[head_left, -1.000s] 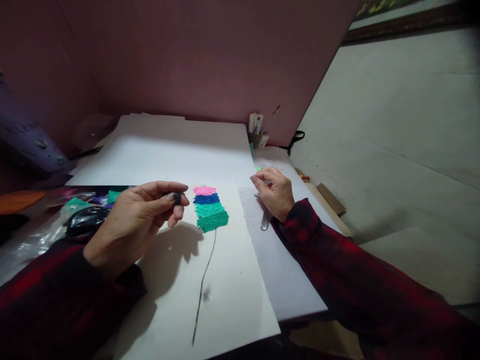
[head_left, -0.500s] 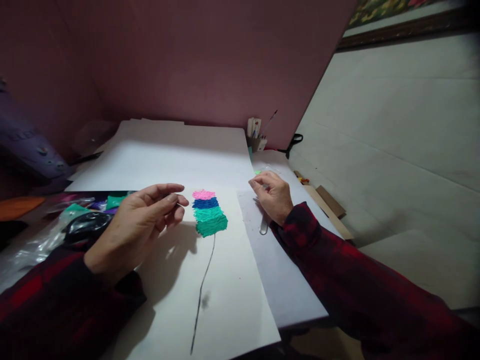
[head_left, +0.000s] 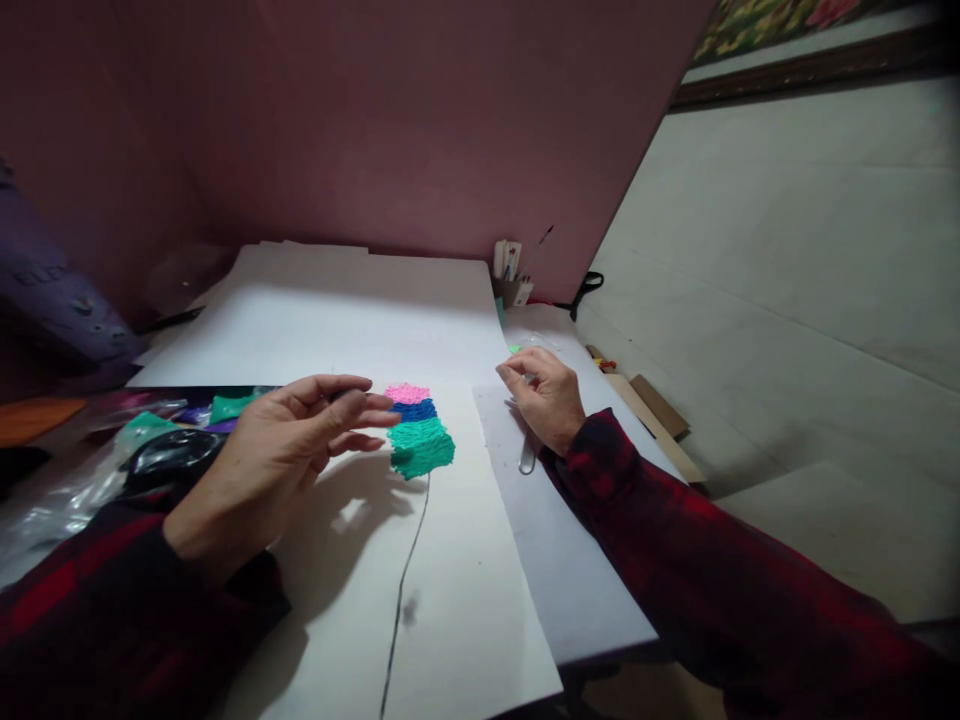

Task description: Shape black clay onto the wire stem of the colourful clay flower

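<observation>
My left hand (head_left: 281, 440) hovers at the left edge of a banded strip of textured, clay-like material (head_left: 422, 443) in pink, blue and green. Its thumb and index finger pinch a small dark lump (head_left: 343, 396), mostly hidden, while the other fingers are spread. The strip sits on a white sheet (head_left: 457, 610), above a thin dark wavy line (head_left: 405, 570). To the right of the strip, my right hand (head_left: 547, 395) is closed, thumb against fingers; what it holds is unclear. A clear, round-ended plastic tool (head_left: 527, 456) shows beneath this hand.
Large white sheets (head_left: 360, 310) cover the back of the table. Plastic bags (head_left: 97, 480) with coloured and black material lie at left. A holder with brushes (head_left: 514, 280) stands by the pink wall. Cardboard (head_left: 656, 410) leans along the right side.
My left hand has moved slightly right, its fingers now overlapping the strip's left edge and spread wider. My right hand has stayed almost still. The view has shifted slightly.
</observation>
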`<state>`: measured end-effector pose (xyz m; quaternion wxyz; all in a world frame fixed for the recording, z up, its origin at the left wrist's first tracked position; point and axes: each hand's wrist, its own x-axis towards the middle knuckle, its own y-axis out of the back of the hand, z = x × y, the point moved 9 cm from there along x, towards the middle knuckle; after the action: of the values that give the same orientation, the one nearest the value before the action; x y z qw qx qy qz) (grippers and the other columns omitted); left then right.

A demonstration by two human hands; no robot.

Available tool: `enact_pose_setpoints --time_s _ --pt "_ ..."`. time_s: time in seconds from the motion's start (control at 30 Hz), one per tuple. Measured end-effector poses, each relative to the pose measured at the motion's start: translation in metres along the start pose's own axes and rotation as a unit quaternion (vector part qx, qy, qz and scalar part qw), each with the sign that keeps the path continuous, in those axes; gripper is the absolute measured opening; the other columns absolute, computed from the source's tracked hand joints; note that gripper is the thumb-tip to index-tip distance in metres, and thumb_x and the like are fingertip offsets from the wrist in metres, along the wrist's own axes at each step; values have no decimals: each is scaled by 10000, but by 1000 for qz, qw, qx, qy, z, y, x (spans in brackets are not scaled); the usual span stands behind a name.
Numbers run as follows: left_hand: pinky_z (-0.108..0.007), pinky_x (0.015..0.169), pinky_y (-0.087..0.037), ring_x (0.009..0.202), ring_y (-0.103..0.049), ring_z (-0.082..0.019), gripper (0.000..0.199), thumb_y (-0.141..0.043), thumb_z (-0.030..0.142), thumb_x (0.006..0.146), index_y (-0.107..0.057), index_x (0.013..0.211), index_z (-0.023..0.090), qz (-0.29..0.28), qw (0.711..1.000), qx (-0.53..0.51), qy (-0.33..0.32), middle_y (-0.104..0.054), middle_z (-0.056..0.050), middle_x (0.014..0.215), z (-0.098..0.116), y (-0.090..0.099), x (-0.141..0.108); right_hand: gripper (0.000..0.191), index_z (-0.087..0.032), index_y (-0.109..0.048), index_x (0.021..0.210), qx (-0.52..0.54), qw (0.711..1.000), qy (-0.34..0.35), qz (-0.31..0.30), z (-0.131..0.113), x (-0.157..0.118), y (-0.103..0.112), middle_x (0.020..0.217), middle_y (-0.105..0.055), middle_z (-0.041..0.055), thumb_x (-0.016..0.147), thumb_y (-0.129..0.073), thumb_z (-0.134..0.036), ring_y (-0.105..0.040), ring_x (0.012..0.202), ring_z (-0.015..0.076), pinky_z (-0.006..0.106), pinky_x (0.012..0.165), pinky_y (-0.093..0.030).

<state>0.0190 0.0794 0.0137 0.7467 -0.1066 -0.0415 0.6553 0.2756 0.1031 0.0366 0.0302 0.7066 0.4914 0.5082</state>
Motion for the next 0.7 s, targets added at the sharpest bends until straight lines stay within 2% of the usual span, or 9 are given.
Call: enact_pose_setpoints --time_s 0.1,0.23,0.37,0.5,0.6,0.7 --pt "-215 654 -579 857 -711 -212 329 -778 141 693 -639 991 138 6 1000 -6 7 -741 -120 960 0 0 -1 140 -199 -653 734 2 1000 2 1 0 0 0 820 -640 46 848 -574 -216 -583 812 191 309 642 -442" --pt "-191 516 -538 669 -697 -172 242 -736 242 750 -666 950 126 -5 1000 14 9 -739 -119 934 -2 1 0 137 -202 -651 729 3 1000 2 -1 0 0 0 820 -640 46 843 -576 -216 -585 819 193 309 643 -442" --pt "-173 501 -504 531 -618 -112 139 -722 236 757 -683 836 129 -33 999 27 6 -715 -66 747 -3 -1 0 142 -204 -650 728 4 1000 3 -3 -1 0 0 819 -639 46 845 -573 -221 -586 825 195 311 647 -445" --pt "-157 426 -443 434 -543 -85 98 -718 224 752 -683 754 133 -38 999 11 -1 -656 -30 615 0 -2 -2 139 -198 -651 728 5 1000 5 -5 -1 0 -1 817 -636 49 845 -577 -219 -587 824 196 313 650 -448" --pt "-150 416 -436 446 -536 -84 99 -706 218 771 -710 819 131 -28 999 -17 5 -653 -32 616 1 -2 -2 139 -198 -651 730 6 1000 6 -6 -2 0 -1 819 -637 48 846 -576 -214 -589 824 194 313 653 -448" --pt "-188 532 -527 575 -619 -127 211 -674 224 809 -710 988 117 -16 999 -33 23 -708 -84 734 -3 -1 -2 138 -201 -647 727 7 1000 7 -5 -2 0 -1 813 -638 46 846 -578 -215 -590 830 195 315 659 -449"
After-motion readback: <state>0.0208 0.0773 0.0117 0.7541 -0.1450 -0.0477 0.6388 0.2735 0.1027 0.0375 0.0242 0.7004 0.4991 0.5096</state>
